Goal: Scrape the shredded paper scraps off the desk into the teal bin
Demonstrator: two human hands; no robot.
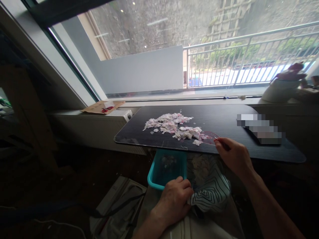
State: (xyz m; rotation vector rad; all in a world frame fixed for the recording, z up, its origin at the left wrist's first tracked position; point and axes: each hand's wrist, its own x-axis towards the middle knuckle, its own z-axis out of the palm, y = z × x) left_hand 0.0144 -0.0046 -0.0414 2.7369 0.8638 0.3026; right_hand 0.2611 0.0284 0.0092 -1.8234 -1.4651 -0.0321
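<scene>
My right hand (234, 156) pinches a clear pinkish half-round plastic piece (208, 135), which looks like a protractor. It lies against the right end of a pile of small paper scraps (170, 122) on a dark tabletop (214, 116). Below the table edge, my left hand (174, 196) is closed at the near right corner of a teal plastic basket (150, 177). Its fingers also meet the edge of a pale bag with black line patterns (211, 194). Paper scraps lie inside both basket and bag; the left fingertips are partly hidden.
A blurred-out dark object (261, 129) rests on the table's right side. Behind stand a window sill (174, 99) and a radiator (99, 129), with a brown envelope (99, 108) on top. A light-coloured bag (119, 202) sits on the floor at left.
</scene>
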